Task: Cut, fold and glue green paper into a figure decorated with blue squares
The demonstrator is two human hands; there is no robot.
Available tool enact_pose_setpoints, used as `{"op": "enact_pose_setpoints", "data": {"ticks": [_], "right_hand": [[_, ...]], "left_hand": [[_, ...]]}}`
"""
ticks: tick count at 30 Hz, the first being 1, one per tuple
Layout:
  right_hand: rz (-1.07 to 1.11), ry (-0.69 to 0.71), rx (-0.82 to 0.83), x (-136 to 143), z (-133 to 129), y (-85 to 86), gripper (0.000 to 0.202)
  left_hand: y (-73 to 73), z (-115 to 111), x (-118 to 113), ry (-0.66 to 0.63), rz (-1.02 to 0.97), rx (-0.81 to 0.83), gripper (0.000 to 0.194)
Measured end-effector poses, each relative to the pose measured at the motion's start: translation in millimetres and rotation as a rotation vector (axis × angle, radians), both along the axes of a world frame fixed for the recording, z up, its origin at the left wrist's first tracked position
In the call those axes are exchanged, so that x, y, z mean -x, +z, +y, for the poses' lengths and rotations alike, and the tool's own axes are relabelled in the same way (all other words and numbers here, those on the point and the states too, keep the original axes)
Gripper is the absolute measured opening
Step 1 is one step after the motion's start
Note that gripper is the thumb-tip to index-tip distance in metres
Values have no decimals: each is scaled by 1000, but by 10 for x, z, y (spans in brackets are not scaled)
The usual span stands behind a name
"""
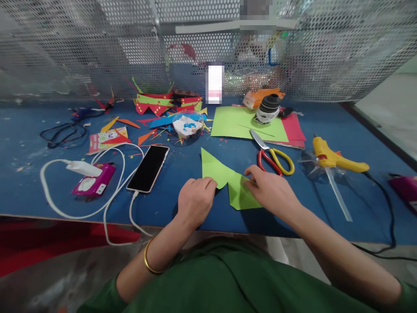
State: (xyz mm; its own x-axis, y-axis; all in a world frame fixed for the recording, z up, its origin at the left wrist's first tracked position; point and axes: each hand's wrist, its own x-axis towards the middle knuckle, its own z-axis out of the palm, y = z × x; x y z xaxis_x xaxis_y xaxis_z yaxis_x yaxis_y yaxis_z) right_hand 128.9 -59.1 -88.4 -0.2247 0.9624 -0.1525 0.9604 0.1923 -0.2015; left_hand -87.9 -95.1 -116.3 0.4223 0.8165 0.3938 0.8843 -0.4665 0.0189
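A cut piece of light green paper (241, 193) with pointed corners lies near the front edge of the blue table. My left hand (198, 198) is closed on its left part, the fingers curled over the lower edge. My right hand (269, 189) has its thumb and fingers at the paper's right part, bent around the edge. Behind my right hand lie scissors (273, 161) with one red and one yellow handle, their blades partly apart and pointing away from me.
A phone (149, 168) on a white cable and a purple power adapter (94, 179) lie left. At right rests a yellow glue gun (337, 160). Farther back are green sheets (231, 121), a thread spool (267, 108), a round dish (188, 125), paper scraps and decorated paper masks (154, 104).
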Motion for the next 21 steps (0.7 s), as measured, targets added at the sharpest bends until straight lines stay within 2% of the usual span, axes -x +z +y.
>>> {"op": "enact_pose_setpoints", "data": {"ticks": [3, 6, 10, 14, 21], "right_hand": [[-23, 68, -184, -91, -110, -46, 17], [152, 261, -364, -87, -23, -66, 12], [388, 493, -233, 11, 197, -126, 7], [410, 490, -157, 76, 253, -266, 9], [470, 444, -251, 84, 212, -438, 7]], "left_hand": [[-32, -8, -41, -35, -30, 1, 13], [-39, -11, -39, -41, -47, -21, 14], [-46, -9, -25, -49, -78, -41, 14], [-77, 6, -19, -22, -140, -44, 13], [-107, 33, -33, 26, -228, 6, 13]]}}
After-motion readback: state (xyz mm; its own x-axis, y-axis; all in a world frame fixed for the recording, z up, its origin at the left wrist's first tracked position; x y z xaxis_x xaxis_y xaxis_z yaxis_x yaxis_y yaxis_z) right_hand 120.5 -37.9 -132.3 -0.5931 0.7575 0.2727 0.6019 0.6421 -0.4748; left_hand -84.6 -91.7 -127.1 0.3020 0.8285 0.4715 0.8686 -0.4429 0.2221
